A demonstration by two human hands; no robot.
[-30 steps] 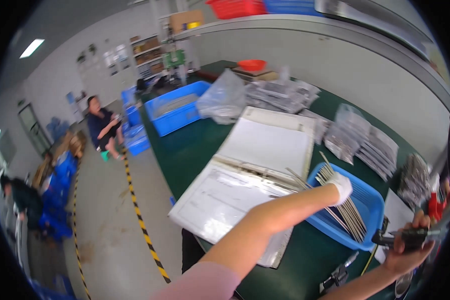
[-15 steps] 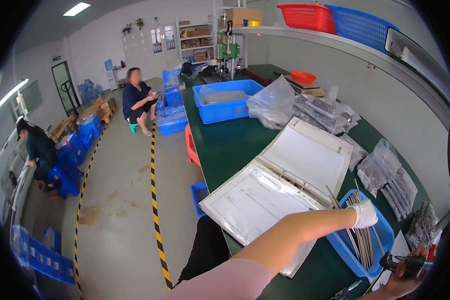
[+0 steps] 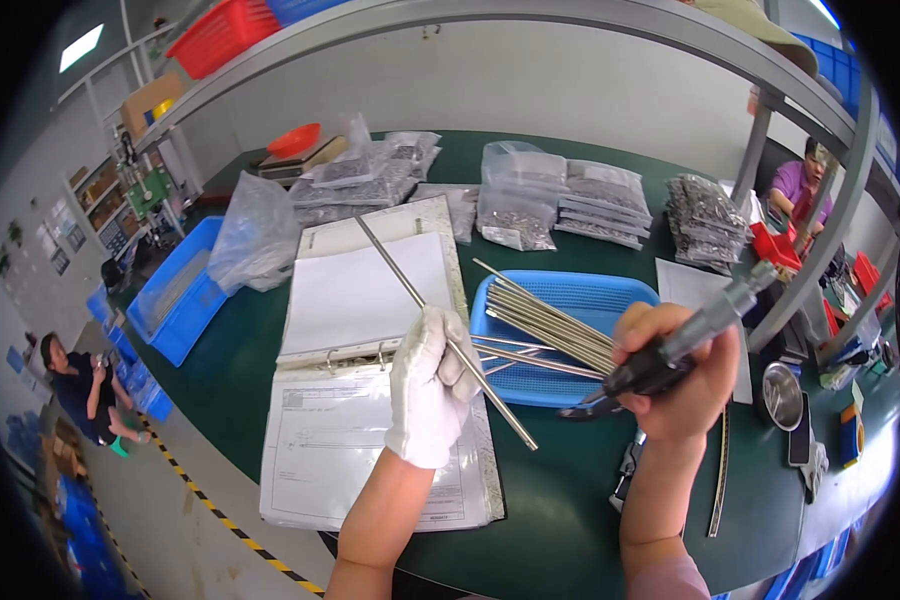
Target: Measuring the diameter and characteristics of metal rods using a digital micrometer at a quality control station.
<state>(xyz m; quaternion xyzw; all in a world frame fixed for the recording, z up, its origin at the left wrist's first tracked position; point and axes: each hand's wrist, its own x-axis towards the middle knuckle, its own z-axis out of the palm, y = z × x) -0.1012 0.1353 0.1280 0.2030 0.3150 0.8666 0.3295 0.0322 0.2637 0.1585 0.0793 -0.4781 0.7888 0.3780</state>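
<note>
A thin metal rod [image 3: 392, 266] slants across the ring binder, with my white-gloved left hand [image 3: 428, 395] closed around its middle. The rod's lower end points toward my right hand but is apart from it. My bare right hand [image 3: 692, 400] grips a micrometer [image 3: 712, 322] with a black frame and a silver thimble; its measuring jaws are partly hidden. Between and beyond my hands, a blue plastic basket [image 3: 625, 288] holds several more metal rods [image 3: 545, 318]. Below my left hand lies the open binder [image 3: 305, 455] with drawing sheets in clear sleeves.
Bags of small metal parts [image 3: 600, 195] line the table's back, beside a scale with a red bowl [image 3: 293, 140]. A blue bin [image 3: 185, 325] stands left. A steel ruler [image 3: 720, 470], a metal bowl [image 3: 782, 394] and a phone [image 3: 799, 442] lie right. Two people sit farther off.
The view has turned right. My left hand has come out of the blue basket with a rod and now holds it over the binder. My right hand has raised the micrometer beside the basket.
</note>
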